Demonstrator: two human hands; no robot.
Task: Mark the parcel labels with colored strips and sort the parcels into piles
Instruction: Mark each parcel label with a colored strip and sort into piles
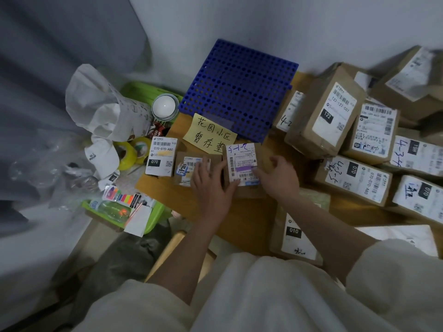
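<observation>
A small brown parcel [242, 164] lies on the wooden table [182, 200] with its white label up. A purple strip [243, 169] crosses the label. My left hand [211, 185] grips the parcel's left edge, thumb on the label. My right hand [278, 176] presses the right end of the strip with its fingertips. Two more small parcels lie to the left: one partly under my left hand [189, 165] and one marked 070 [161, 156]. A pack of colored strips [122, 196] sits in the green tray [153, 226] at the left.
A blue perforated mat [237, 89] with a yellow handwritten note [211, 133] lies at the back. Several labelled boxes [335, 116] are piled on the right, another [294, 236] near my right forearm. Yellow tape rolls [130, 152], a white bag [100, 104] and a cup [165, 107] crowd the left.
</observation>
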